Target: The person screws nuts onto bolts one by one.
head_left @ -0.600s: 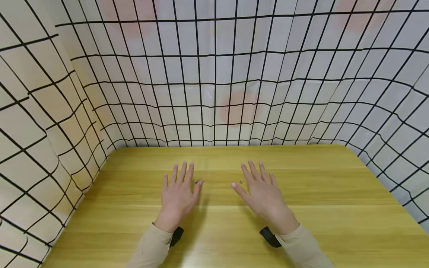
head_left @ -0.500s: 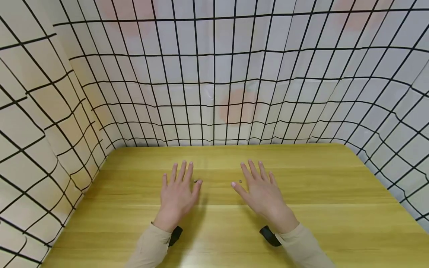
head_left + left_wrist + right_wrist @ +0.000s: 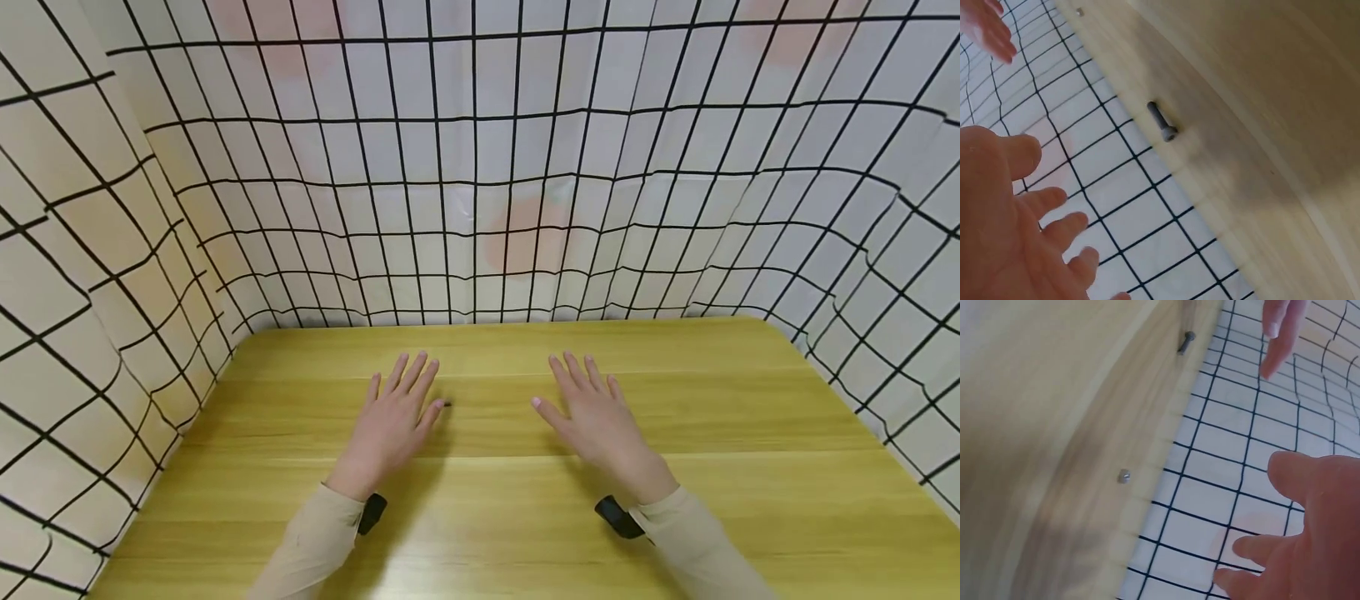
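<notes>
A dark socket-head bolt [image 3: 1160, 122] lies on its side on the wooden table; in the head view only the tip of the bolt [image 3: 447, 405] shows beside my left thumb. My left hand [image 3: 388, 432] hovers above the table, fingers spread and holding nothing. Spread in the same way, my right hand [image 3: 602, 423] is over the right part of the table, also with nothing in it. A small silvery nut [image 3: 1124, 476] lies on the wood near my right hand, apart from the bolt. From the head camera the nut is hidden, seemingly by the right hand.
The yellow wooden table [image 3: 495, 517] reaches back to a white curtain [image 3: 495, 208] with a black grid pattern, which also rises at both sides. Dark straps or camera mounts sit at the left wrist [image 3: 372, 513] and right wrist [image 3: 619, 518].
Both hands have drifted slightly apart, the left one leftward and the right one rightward. The nut, visible earlier by the right thumb, is now covered in the head view. The head view has shifted slightly.
</notes>
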A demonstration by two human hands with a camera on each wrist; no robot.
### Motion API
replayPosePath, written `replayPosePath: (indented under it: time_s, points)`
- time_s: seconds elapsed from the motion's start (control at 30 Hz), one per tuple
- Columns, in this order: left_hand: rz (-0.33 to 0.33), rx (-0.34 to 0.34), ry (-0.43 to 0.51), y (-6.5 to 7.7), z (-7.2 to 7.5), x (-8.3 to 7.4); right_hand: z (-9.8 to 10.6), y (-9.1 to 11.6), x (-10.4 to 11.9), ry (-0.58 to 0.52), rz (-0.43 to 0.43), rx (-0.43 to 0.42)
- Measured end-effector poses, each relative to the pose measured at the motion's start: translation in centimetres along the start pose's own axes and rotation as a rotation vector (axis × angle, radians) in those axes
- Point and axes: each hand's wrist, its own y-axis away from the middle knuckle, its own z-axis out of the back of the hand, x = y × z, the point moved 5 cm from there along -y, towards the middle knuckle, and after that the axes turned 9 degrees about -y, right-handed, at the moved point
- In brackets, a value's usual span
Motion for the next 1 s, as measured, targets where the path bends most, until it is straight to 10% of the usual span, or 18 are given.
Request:
replayPosePath:
  time_s: [0.37, 1.0]
  points:
    - [-0.205, -0.088, 0.309, -1.3, 0.0, 1.1, -0.4, -0.7, -2.3, -0.136, 0.131, -0.008]
    - [-0.183, 0.092, 0.404, -3.0, -1.8, 3.3, -0.6, -2.7, -4.9, -0.363, 0.169, 0.02]
